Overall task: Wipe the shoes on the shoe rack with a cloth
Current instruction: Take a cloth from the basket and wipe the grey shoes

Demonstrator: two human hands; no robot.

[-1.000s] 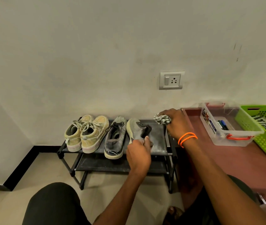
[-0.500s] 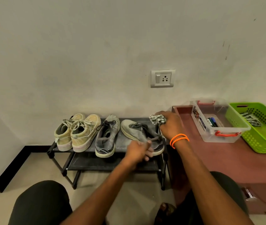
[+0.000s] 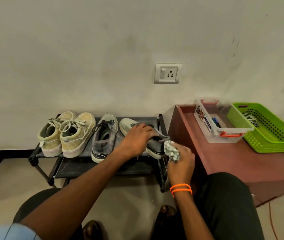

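Note:
A low black shoe rack stands against the wall with several shoes on its top shelf: a pair of beige sneakers, a grey lace-up shoe and, at the right end, a grey shoe with a white sole lying askew. My left hand grips that grey shoe from above across its middle. My right hand holds a crumpled checked cloth pressed against the shoe's heel end.
A reddish-brown cabinet stands right of the rack, carrying a clear plastic box with pens and a green basket. A wall socket is above the rack. My knees frame the tiled floor below.
My right hand brought the cloth from the rack's back right corner forward to the shoe's heel. My left hand shifted from the heel up onto the shoe's middle.

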